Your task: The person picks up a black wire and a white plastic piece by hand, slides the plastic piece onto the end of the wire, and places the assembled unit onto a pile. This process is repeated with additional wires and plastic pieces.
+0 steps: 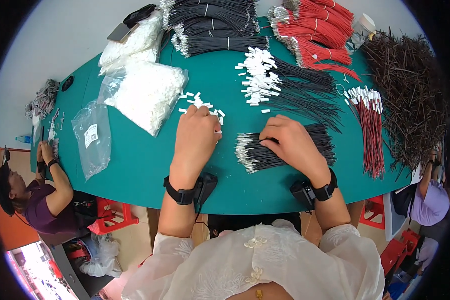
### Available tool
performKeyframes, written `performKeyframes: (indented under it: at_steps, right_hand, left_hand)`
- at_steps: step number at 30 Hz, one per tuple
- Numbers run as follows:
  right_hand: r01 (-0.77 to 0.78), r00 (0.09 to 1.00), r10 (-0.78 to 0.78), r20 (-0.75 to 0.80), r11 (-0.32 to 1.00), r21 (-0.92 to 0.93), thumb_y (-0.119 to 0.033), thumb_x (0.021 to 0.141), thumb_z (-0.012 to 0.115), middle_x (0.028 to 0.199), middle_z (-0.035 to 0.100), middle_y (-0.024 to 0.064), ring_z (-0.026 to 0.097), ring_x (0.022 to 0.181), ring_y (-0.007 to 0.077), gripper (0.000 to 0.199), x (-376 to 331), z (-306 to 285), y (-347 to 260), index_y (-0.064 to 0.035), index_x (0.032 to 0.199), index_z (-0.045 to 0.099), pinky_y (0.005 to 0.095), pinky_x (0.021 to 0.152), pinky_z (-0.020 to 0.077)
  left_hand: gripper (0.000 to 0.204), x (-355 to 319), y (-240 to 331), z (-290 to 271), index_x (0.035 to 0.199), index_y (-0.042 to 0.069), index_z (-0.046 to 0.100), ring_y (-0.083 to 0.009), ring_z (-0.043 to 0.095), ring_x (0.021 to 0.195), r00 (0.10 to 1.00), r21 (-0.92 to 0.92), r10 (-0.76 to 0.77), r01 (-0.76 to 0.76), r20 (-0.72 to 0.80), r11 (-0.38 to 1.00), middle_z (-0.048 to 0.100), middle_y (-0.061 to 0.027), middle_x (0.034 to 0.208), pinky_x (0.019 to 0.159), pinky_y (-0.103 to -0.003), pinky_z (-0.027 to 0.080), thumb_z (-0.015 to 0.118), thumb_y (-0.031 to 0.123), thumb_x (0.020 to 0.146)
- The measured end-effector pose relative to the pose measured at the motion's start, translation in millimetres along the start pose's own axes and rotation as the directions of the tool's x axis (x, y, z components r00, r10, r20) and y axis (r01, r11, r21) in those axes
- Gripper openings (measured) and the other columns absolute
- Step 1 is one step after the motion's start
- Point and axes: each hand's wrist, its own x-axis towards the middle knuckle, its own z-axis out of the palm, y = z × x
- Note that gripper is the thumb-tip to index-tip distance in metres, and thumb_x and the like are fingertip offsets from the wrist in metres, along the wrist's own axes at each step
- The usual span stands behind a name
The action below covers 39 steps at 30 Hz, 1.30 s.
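Note:
My left hand (197, 132) is closed in a pinch just in front of some loose white connector housings (199, 101), and a small white housing (218, 132) shows at its fingertips. My right hand (292, 142) lies over a bundle of black wires (265, 157) with silvery terminal ends pointing left. Its thumb and forefinger pinch together at the top of that bundle; the exact wire between them is hidden. Beyond, black wires with white housings (259, 75) on their ends are piled, and one stray white housing (265, 111) lies beside them.
A clear bag of white housings (147, 92) and a flat plastic bag (91, 140) lie left on the green table (140, 175). Tied black bundles (212, 45) and red bundles (317, 30) lie at the back. Red wires (372, 135) and a brown wire heap (405, 85) lie right. A co-worker (45, 200) sits left.

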Motion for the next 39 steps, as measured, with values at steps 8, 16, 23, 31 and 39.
performKeyframes:
  at_steps: [8,16,23,31,39]
  right_hand:
    - [0.018,0.993,0.004,-0.114,0.982,0.187,-0.003,0.08,0.075,0.08,0.068,0.0093,0.064,0.076,0.0272,0.007,0,-3,1,0.0008,0.085,0.071,0.0348,0.068,0.0513]
    - [-0.084,0.971,0.185,-0.153,0.859,0.505,0.0,0.083,0.074,0.083,0.073,0.0097,0.068,0.072,0.0164,0.007,-1,-12,-9,0.0025,0.089,0.073,0.027,0.066,0.0527]
    - [-0.001,0.952,0.165,-0.256,0.842,0.539,0.001,0.083,0.074,0.081,0.072,0.0091,0.067,0.071,0.0118,0.007,0,-11,-12,0.0028,0.09,0.073,0.0233,0.064,0.0517]
    - [-0.016,0.887,0.219,-0.407,0.895,0.446,0.003,0.081,0.075,0.072,0.065,0.0046,0.056,0.061,0.0065,0.009,-1,-16,-24,0.001,0.09,0.075,0.0199,0.053,0.0379]
    - [0.06,0.854,0.09,-0.513,0.961,0.269,0.003,0.078,0.078,0.062,0.053,0.0008,0.043,0.053,0.0078,0.014,-5,-17,-22,-0.0012,0.091,0.076,0.0247,0.048,0.0284]
  left_hand:
    - [0.009,2,10,1,0.08,0.003,0.072,-0.025,0.063,0.09,1.0,0.024,0.005,-0.005,-0.011,1.0,0.067,-0.0093,0.088,0.077,-0.037,0.052,0.077,0.004,0.073]
    - [0.014,7,24,-2,0.099,0.0,0.072,-0.0117,0.07,0.081,0.972,-0.848,-0.22,0.182,0.08,0.497,0.075,-0.0091,0.09,0.074,-0.024,0.054,0.075,0.005,0.087]
    - [0.015,7,32,-2,0.105,0.0,0.073,-0.0074,0.068,0.081,0.965,-0.947,-0.259,0.113,0.033,0.3,0.074,-0.0046,0.087,0.072,-0.021,0.051,0.072,0.003,0.09]
    - [0.017,6,30,-4,0.108,0.001,0.074,-0.0044,0.062,0.075,0.963,-0.962,-0.247,0.164,0.107,0.22,0.072,-0.0017,0.083,0.068,-0.019,0.047,0.072,0.004,0.091]
    - [0.017,6,35,-3,0.107,0.0,0.074,-0.0049,0.061,0.075,0.96,-0.957,-0.245,0.191,0.136,0.217,0.071,-0.0021,0.083,0.069,-0.02,0.047,0.072,0.005,0.091]
